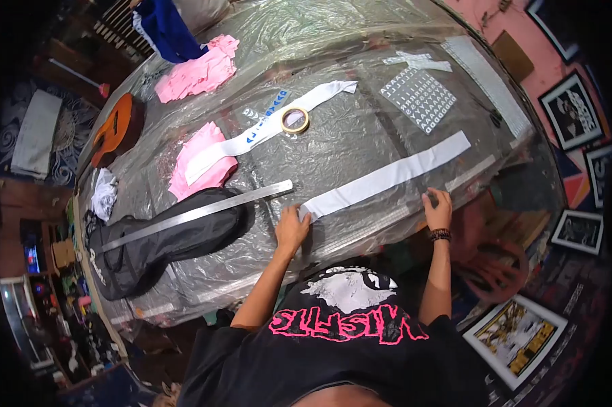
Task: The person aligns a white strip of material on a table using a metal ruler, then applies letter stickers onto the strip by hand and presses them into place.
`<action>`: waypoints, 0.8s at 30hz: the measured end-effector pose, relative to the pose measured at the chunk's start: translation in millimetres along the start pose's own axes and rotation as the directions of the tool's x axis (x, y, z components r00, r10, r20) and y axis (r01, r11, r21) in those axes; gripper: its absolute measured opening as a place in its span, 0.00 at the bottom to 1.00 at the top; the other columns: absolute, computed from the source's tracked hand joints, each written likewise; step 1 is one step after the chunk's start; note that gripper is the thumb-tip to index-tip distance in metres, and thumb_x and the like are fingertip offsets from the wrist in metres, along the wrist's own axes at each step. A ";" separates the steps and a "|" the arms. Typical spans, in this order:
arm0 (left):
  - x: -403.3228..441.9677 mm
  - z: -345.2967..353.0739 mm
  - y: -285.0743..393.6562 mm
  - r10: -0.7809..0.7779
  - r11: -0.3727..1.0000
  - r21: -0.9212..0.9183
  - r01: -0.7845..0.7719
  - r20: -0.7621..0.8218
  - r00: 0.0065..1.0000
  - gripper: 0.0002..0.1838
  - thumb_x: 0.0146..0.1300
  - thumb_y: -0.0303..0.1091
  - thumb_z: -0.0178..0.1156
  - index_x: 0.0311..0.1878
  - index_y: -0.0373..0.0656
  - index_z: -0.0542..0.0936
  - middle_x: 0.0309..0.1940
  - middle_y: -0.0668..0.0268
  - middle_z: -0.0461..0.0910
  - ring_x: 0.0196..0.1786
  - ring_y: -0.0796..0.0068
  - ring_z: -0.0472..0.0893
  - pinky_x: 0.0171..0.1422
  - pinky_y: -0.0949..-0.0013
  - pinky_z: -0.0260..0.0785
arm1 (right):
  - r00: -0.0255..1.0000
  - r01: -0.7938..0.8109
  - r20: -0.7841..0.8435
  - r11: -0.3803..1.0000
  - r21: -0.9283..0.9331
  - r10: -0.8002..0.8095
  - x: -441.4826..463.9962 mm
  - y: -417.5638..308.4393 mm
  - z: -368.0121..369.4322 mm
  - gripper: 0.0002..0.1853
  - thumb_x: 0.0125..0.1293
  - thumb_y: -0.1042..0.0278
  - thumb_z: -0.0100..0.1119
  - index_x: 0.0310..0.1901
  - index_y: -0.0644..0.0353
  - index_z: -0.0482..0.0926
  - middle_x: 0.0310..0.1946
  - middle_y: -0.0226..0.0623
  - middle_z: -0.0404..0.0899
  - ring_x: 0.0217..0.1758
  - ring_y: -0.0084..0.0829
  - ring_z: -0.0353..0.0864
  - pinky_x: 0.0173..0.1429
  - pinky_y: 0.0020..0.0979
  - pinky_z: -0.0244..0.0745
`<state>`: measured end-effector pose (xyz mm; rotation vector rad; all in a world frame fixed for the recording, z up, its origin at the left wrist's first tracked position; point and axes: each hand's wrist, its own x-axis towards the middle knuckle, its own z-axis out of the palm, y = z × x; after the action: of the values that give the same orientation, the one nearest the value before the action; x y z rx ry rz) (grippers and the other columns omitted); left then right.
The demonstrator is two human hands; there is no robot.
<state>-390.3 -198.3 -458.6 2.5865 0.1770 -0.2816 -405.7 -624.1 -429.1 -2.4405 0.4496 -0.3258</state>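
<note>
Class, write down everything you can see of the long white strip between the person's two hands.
The white strip looks like soft fabric: plain, narrow, straight-edged, with slight creases. It lies flat on the clear plastic sheet, slanting up and away to the right. The left hand's fingers touch its near left end; whether they grip it is unclear. The right hand is apart from it.

From where I stand, it looks like a small craft workshop in a lived-in room: a plastic-covered counter with a roll of tape, a long metal ruler and lettered sheets, framed pictures and crowded shelves around it.
</note>
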 end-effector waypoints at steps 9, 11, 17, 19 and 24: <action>3.0 32.6 27.7 -0.004 0.990 0.137 0.027 -0.164 0.986 0.11 0.64 0.33 0.67 0.45 0.40 0.79 0.44 0.50 0.78 0.47 0.45 0.80 0.50 0.46 0.72 | 0.993 -0.079 -0.094 0.995 -0.057 0.073 166.7 132.4 -26.8 0.15 0.65 0.58 0.70 0.49 0.56 0.86 0.48 0.43 0.83 0.56 0.47 0.81 0.62 0.44 0.75; 1.0 34.1 14.8 -0.013 0.999 -0.051 0.006 -0.139 0.990 0.10 0.68 0.33 0.66 0.45 0.39 0.77 0.38 0.54 0.79 0.40 0.54 0.81 0.47 0.54 0.73 | 0.988 -0.128 -0.095 0.986 -0.102 0.119 203.6 148.7 -31.6 0.16 0.65 0.57 0.69 0.50 0.54 0.87 0.48 0.43 0.83 0.56 0.48 0.81 0.61 0.44 0.76; -10.1 13.4 -13.4 -0.277 0.698 -0.651 0.298 0.139 0.951 0.10 0.73 0.32 0.64 0.51 0.41 0.75 0.39 0.70 0.81 0.40 0.80 0.79 0.43 0.73 0.73 | 0.968 -0.251 -0.066 0.942 -0.223 0.242 276.5 185.8 -27.2 0.23 0.62 0.51 0.71 0.56 0.53 0.85 0.52 0.43 0.85 0.59 0.47 0.82 0.63 0.44 0.77; -13.7 10.7 -17.3 -0.386 0.615 -0.692 0.378 0.154 0.910 0.17 0.72 0.35 0.65 0.59 0.42 0.74 0.46 0.68 0.83 0.45 0.78 0.82 0.47 0.72 0.76 | 0.953 -0.273 0.033 0.903 -0.331 0.300 287.0 189.8 -21.5 0.31 0.58 0.46 0.74 0.61 0.51 0.83 0.56 0.44 0.85 0.62 0.47 0.82 0.65 0.45 0.77; -19.6 10.7 -23.0 -0.427 0.503 -0.816 0.284 0.051 0.903 0.20 0.67 0.28 0.69 0.59 0.38 0.75 0.43 0.66 0.83 0.43 0.78 0.83 0.44 0.74 0.76 | 0.954 -0.227 0.112 0.912 -0.342 0.279 300.5 229.2 -8.7 0.29 0.53 0.45 0.77 0.51 0.56 0.86 0.49 0.46 0.88 0.54 0.48 0.87 0.59 0.45 0.79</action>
<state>-415.2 -185.6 -474.3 1.6022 0.7344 -0.0900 -189.4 -917.7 -528.7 -2.6568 0.7952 0.0625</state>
